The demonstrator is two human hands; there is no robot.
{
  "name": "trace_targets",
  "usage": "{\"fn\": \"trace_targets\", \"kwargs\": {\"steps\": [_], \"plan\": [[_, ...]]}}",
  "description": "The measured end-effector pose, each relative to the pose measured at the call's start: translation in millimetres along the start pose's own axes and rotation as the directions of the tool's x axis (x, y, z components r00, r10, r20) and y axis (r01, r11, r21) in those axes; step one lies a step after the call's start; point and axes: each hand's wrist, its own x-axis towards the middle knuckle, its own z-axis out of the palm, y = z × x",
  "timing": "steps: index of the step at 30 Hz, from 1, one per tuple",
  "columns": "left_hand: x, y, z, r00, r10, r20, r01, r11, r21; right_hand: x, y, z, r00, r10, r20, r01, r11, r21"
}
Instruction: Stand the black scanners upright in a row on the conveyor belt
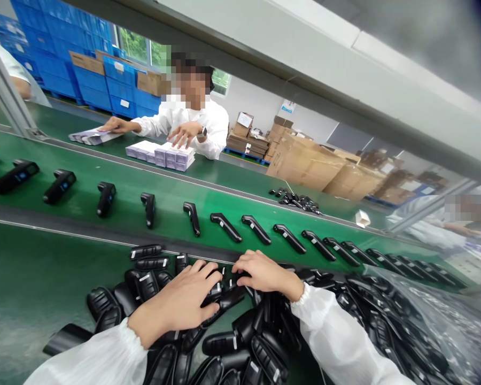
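Pile of black casings (220,342) reaches the worktop's (20,278) far edge; left hand (184,294) spreads over it, grip untellable; one casing (230,300) lies just right of its thumb, slanting away rightward; right hand (261,270), slightly farther, curls, contents hidden.

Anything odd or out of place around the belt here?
Nothing looks clearly damaged. The black parts lie jumbled, unlike the devices lined up on the belt; a small white box sits by itself on the far bench.
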Motion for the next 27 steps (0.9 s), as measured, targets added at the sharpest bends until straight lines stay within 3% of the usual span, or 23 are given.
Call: {"fn": "trace_targets", "kwargs": {"steps": [3, 5, 8, 10, 14, 21, 22, 24, 27], "plan": [[-1, 5, -1.2, 0.998, -0.059, 0.031, 0.058, 0.998, 0.03, 3, -2, 0, 0.999, 0.005, -0.054, -0.001, 0.997, 0.075], [-2, 10, 0.4, 0.992, -0.115, 0.06, 0.112, 0.993, 0.041, 5, 1, -4, 0.989, 0.09, -0.121, -0.057, 0.966, 0.251], [-2, 18, 4.7, 0.983, -0.156, 0.1, 0.149, 0.986, 0.075, 8, 8, -9, 0.947, 0.275, -0.166, -0.135, 0.811, 0.569], [-2, 21, 7.0, 0.985, -0.146, 0.095, 0.136, 0.985, 0.11, 12, 9, -10, 0.936, 0.322, -0.143, -0.136, 0.705, 0.696], [0, 22, 9.5, 0.994, -0.102, 0.03, 0.096, 0.982, 0.162, 27, 8, -7, 0.941, 0.333, -0.067, -0.155, 0.597, 0.787], [2, 18, 13.6, 0.995, -0.092, -0.039, 0.097, 0.985, 0.141, 75, 12, 5, 0.883, 0.451, -0.129, -0.12, 0.482, 0.868], [3, 17, 13.1, 0.992, -0.104, -0.066, 0.11, 0.989, 0.103, 83, 12, 7, 0.878, 0.454, -0.152, -0.11, 0.5, 0.859], [5, 13, 10.7, 0.98, -0.148, -0.13, 0.149, 0.989, -0.009, 97, 13, 11, 0.868, 0.439, -0.234, -0.115, 0.635, 0.764], [8, 1, 3.6, 0.943, -0.242, -0.227, 0.186, 0.952, -0.242, 114, 12, 18, 0.841, 0.418, -0.344, -0.247, 0.862, 0.444]]}}
